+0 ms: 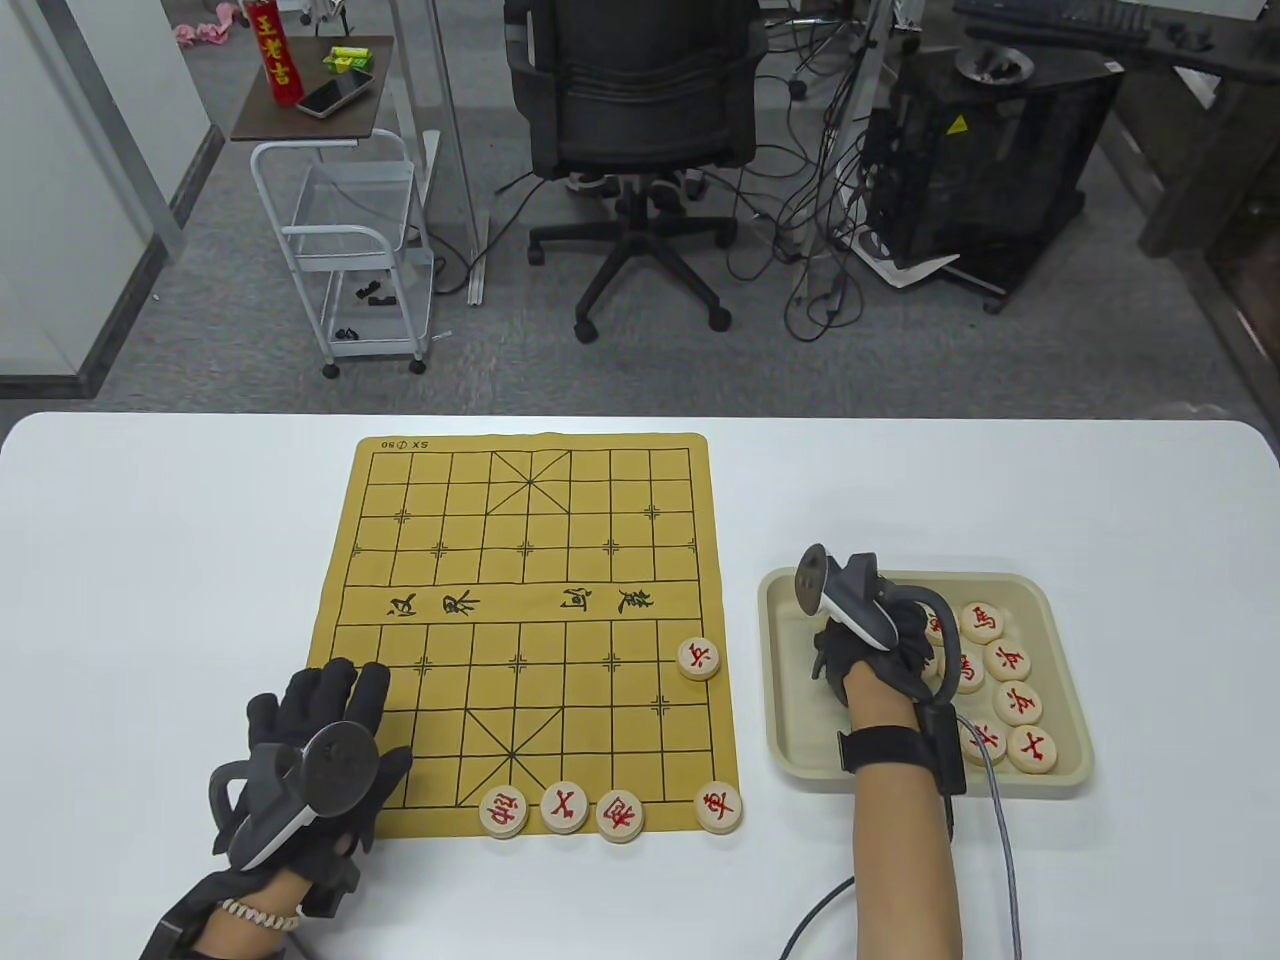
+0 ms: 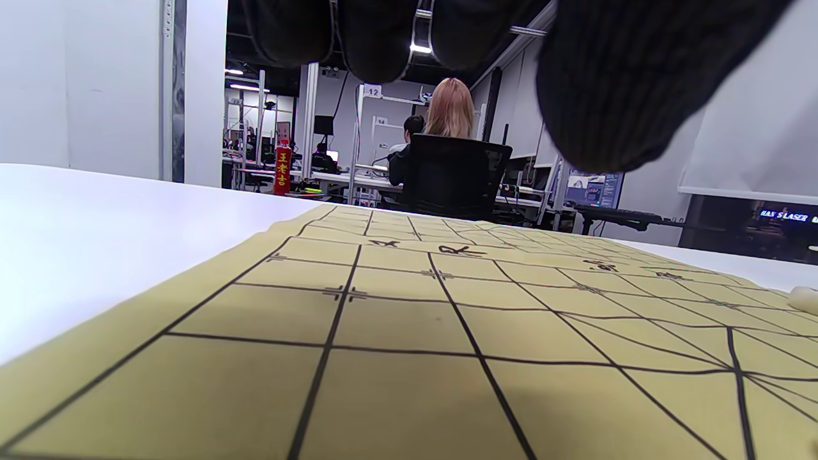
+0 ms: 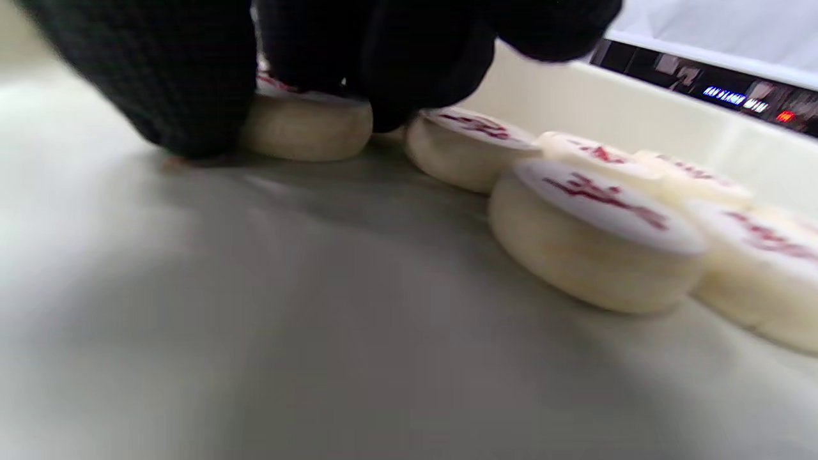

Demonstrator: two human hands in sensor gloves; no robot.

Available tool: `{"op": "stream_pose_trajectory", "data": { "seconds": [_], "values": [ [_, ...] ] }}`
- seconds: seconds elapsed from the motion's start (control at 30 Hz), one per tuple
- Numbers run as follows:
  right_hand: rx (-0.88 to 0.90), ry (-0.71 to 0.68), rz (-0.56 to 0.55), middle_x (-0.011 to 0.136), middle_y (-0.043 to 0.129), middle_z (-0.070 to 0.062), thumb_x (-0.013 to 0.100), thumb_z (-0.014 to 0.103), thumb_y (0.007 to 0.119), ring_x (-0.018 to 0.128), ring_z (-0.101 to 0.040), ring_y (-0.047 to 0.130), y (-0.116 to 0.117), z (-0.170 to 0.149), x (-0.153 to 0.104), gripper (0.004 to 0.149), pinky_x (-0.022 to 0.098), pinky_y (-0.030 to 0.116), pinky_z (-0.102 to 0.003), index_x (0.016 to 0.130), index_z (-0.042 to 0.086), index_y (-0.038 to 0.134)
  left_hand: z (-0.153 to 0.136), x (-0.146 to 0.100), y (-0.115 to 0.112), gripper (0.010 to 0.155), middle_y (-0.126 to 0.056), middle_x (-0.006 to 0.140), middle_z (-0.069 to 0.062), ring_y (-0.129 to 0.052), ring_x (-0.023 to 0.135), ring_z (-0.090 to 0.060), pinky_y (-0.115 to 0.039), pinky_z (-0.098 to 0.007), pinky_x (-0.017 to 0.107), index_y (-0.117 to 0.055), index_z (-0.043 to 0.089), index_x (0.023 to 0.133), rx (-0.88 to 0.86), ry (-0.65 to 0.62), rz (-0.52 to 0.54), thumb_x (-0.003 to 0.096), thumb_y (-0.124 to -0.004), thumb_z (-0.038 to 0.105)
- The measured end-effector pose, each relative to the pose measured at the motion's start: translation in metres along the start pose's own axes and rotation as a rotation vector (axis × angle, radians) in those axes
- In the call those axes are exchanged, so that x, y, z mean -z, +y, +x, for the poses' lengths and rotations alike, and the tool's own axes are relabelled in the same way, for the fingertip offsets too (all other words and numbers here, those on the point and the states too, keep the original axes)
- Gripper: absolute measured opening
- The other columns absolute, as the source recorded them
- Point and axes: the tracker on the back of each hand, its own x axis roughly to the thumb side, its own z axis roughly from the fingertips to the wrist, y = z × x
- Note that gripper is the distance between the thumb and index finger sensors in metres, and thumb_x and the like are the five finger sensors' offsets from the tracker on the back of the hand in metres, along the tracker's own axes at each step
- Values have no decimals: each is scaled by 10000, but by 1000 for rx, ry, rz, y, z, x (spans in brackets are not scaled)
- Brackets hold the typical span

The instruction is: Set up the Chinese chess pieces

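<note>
The yellow chess board (image 1: 520, 560) lies mid-table. Three red-lettered pieces (image 1: 564, 806) stand in a row on its near edge, a fourth (image 1: 718, 806) at the near right corner, and one (image 1: 698, 658) on the right edge. My left hand (image 1: 330, 690) rests flat, fingers spread, on the board's near left corner (image 2: 383, 332). My right hand (image 1: 835, 655) is down in the beige tray (image 1: 800, 760). In the right wrist view its fingertips (image 3: 192, 96) pinch a piece (image 3: 307, 128) from both sides. That piece sits on the tray floor (image 3: 255, 319).
Several more red-lettered pieces (image 1: 1005, 660) lie in the tray's right half, also seen in the right wrist view (image 3: 594, 236). White table (image 1: 150, 600) surrounds the board. A cable (image 1: 1000, 820) runs from my right wrist off the near edge.
</note>
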Motion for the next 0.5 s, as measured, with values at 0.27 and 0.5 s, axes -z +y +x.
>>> {"op": "stream_pose_trajectory", "data": {
  "seconds": [0.27,0.5],
  "values": [
    [-6,27,-117,863,932,-30,284,567,1009,501,-118,957,-13,2,-17,606,397,845,-341,787,284,826,-2,2,-2,876,-459,1199,-153,-509,1109,-506,-347,-753,740,-420,293,1098,-13,8,-14,376,-852,540],
    [168,-127,-352,875,919,-24,292,578,998,507,-112,953,-60,17,-87,618,402,845,-336,803,284,812,-2,1,1,874,-465,1197,-154,-512,1108,-505,-348,-755,739,-422,291,1097,-24,-8,8,377,-852,537]
  ]
}}
